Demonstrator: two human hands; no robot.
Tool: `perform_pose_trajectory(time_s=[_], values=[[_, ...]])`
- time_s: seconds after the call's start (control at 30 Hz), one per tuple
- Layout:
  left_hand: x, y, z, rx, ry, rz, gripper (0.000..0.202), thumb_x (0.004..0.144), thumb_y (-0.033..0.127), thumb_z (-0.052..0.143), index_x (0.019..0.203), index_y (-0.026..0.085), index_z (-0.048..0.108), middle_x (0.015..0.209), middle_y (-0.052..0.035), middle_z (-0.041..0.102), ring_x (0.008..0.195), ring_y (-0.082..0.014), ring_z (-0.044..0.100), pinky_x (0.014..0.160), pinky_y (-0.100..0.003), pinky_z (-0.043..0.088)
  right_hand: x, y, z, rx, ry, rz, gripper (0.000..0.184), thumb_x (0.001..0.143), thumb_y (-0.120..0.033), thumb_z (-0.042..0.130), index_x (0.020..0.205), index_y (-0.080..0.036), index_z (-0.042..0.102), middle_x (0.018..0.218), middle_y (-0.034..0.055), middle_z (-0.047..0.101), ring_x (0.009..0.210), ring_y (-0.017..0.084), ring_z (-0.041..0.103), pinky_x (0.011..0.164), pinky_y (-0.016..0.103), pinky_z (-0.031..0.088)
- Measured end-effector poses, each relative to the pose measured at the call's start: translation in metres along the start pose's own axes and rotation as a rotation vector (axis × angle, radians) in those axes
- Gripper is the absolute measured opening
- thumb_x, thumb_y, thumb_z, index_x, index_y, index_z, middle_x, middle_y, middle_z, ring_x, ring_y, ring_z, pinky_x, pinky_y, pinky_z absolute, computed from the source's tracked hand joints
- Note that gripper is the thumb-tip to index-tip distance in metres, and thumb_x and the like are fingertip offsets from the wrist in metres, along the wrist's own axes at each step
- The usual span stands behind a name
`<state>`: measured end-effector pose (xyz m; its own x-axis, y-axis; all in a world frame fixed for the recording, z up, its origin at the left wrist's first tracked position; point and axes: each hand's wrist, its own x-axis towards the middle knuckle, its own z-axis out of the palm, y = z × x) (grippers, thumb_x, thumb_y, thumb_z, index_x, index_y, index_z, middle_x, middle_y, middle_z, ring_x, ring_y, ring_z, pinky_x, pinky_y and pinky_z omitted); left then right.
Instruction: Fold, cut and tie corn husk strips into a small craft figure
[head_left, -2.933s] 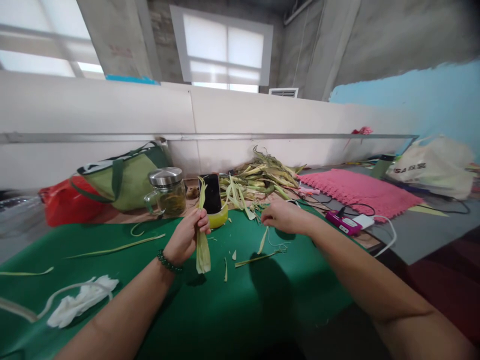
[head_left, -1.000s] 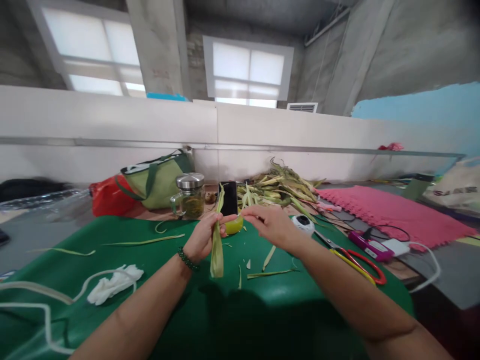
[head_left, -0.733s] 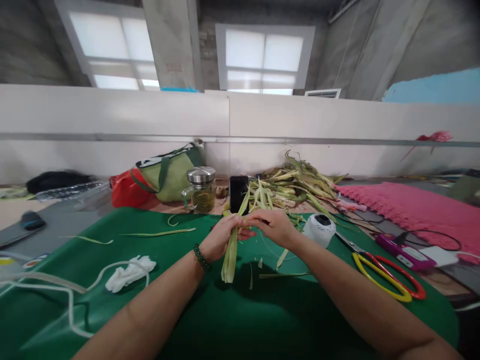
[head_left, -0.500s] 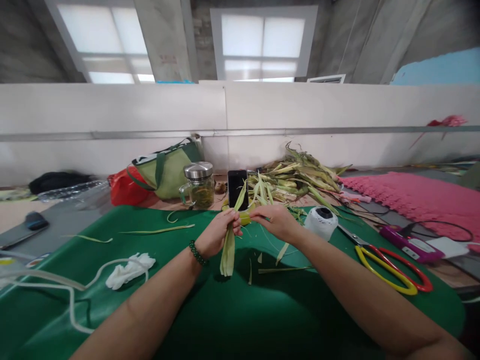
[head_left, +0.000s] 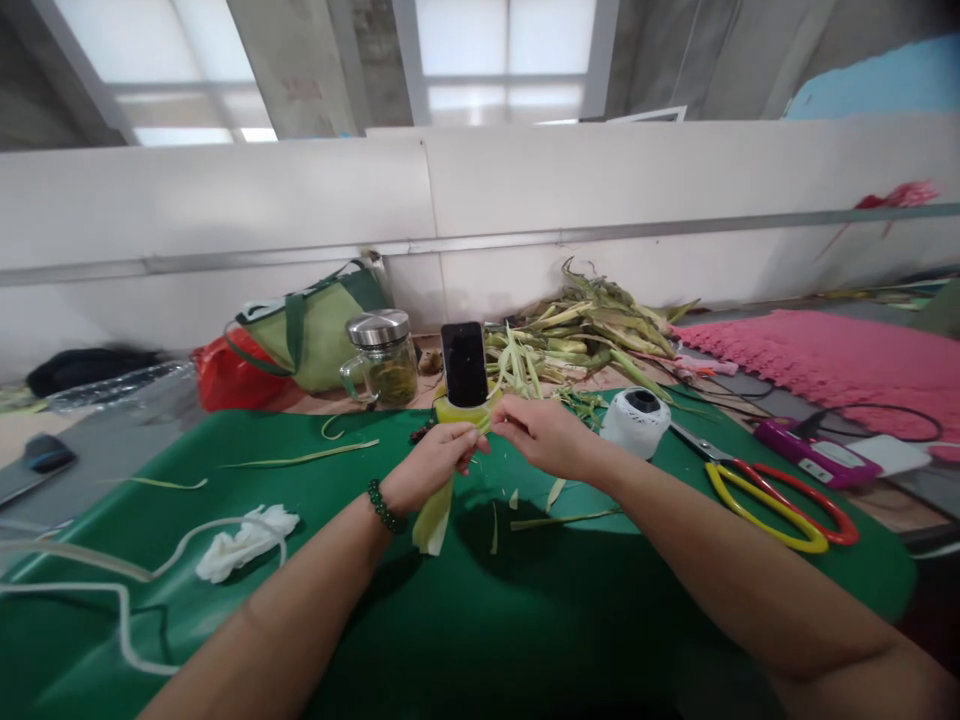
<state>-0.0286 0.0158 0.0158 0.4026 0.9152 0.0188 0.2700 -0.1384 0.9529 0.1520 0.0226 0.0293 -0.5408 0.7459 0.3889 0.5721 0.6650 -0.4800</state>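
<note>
My left hand is closed around a bundle of pale green corn husk. The husk's wide lower end hangs below the palm over the green table cover. Close beside it, my right hand is closed in a pinch where the narrow upper end of the husk meets its fingertips. Whether a thread is also in that pinch cannot be made out. Behind the hands, a black phone leans upright in a yellow holder. Thin husk scraps lie below the right hand.
Right of the hands stand a white thread spool and large scissors with red and yellow handles. A husk pile, glass mug and green bag line the back. White tissue and a pale cord lie left.
The husk's upper end, which stood up above my left hand, now bends over toward my right fingertips. My hands have come closer together, and the view has shifted slightly.
</note>
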Motion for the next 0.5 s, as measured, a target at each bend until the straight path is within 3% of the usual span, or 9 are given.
perform_pose_trajectory(time_s=[0.07, 0.13, 0.23, 0.33, 0.4, 0.5], values=[[-0.003, 0.005, -0.001, 0.162, -0.101, 0.035, 0.029, 0.082, 0.036, 0.044, 0.07, 0.014, 0.059, 0.057, 0.003, 0.042, 0.055, -0.0108, 0.04, 0.055, -0.024, 0.033, -0.004, -0.002, -0.011, -0.152, 0.009, -0.02, 0.012, 0.085, -0.019, 0.048, 0.081, -0.016, 0.059, 0.07, 0.0022, 0.06, 0.062, 0.013, 0.049, 0.058, 0.023, 0.031], [-0.007, 0.011, -0.002, 0.266, -0.23, 0.062, 0.033, 0.085, 0.038, 0.04, 0.073, 0.014, 0.06, 0.057, 0.0029, 0.041, 0.056, -0.0111, 0.04, 0.055, -0.024, 0.031, -0.005, -0.001, -0.023, -0.158, -0.026, -0.047, 0.013, 0.084, -0.021, 0.049, 0.081, -0.017, 0.061, 0.07, 0.0022, 0.061, 0.064, 0.013, 0.05, 0.06, 0.023, 0.032], [-0.013, 0.02, -0.001, 0.273, -0.402, 0.087, 0.036, 0.086, 0.042, 0.04, 0.069, 0.015, 0.056, 0.058, 0.0031, 0.039, 0.056, -0.0105, 0.037, 0.055, -0.024, 0.03, -0.003, 0.006, -0.036, 0.064, -0.141, -0.116, 0.016, 0.083, -0.025, 0.051, 0.077, -0.016, 0.062, 0.071, 0.0015, 0.061, 0.064, 0.012, 0.051, 0.06, 0.022, 0.035], [-0.018, 0.024, 0.001, 0.038, -0.519, 0.032, 0.035, 0.083, 0.046, 0.046, 0.066, 0.016, 0.05, 0.058, 0.0038, 0.037, 0.053, -0.0092, 0.034, 0.052, -0.023, 0.029, 0.005, 0.017, -0.03, 0.33, -0.245, -0.131, 0.02, 0.081, -0.031, 0.053, 0.075, -0.014, 0.062, 0.07, 0.0009, 0.058, 0.061, 0.01, 0.049, 0.057, 0.021, 0.037], [-0.016, 0.022, 0.0, -0.185, -0.457, -0.001, 0.034, 0.081, 0.047, 0.05, 0.066, 0.017, 0.045, 0.055, 0.0063, 0.029, 0.049, -0.0075, 0.026, 0.049, -0.022, 0.027, 0.011, 0.022, -0.016, 0.425, -0.245, -0.088, 0.025, 0.081, -0.036, 0.053, 0.074, -0.013, 0.062, 0.066, -0.0002, 0.056, 0.058, 0.01, 0.046, 0.054, 0.021, 0.035], [-0.006, 0.012, -0.003, -0.277, -0.142, 0.04, 0.03, 0.082, 0.044, 0.048, 0.066, 0.019, 0.039, 0.055, 0.008, 0.021, 0.047, -0.0074, 0.021, 0.047, -0.021, 0.025, 0.012, 0.02, 0.009, 0.334, -0.171, -0.032, 0.028, 0.086, -0.033, 0.046, 0.074, -0.013, 0.062, 0.061, -0.0009, 0.053, 0.055, 0.01, 0.043, 0.052, 0.021, 0.033]])
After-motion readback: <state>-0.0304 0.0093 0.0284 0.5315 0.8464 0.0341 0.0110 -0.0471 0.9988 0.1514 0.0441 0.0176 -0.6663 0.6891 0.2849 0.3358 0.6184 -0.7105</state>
